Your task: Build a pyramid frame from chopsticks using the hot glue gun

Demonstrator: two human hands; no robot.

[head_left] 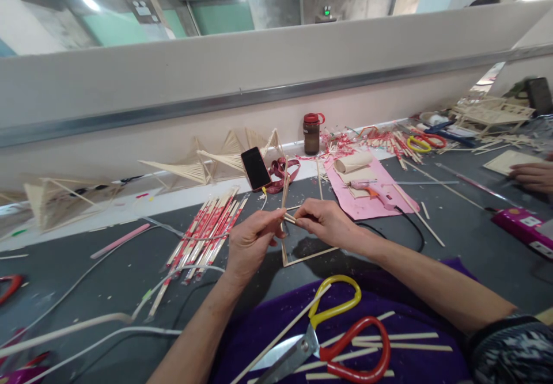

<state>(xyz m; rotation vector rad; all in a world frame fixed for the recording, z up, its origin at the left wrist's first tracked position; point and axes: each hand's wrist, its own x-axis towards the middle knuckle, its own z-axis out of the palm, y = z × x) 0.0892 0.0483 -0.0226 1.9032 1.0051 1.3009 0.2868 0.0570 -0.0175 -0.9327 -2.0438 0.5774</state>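
My left hand (250, 240) is closed around thin wooden sticks (286, 191) that stand upright from its fingers. My right hand (326, 221) pinches a short stick end (290, 218) between the two hands, its fingers pressed together. Both hands hover above a square frame of wooden sticks (307, 255) lying on the dark table (108, 274). Large scissors (322, 338) with one yellow and one red handle lie on a purple cloth (268, 323) just in front of me, among loose sticks.
A bundle of red-wrapped chopsticks (207, 228) lies left of my hands. A black phone (256, 168) leans against stick models (203, 162). A pink glue gun (371, 191) rests on pink paper, a brown jar (311, 133) behind. Another person's hand (533, 175) rests far right.
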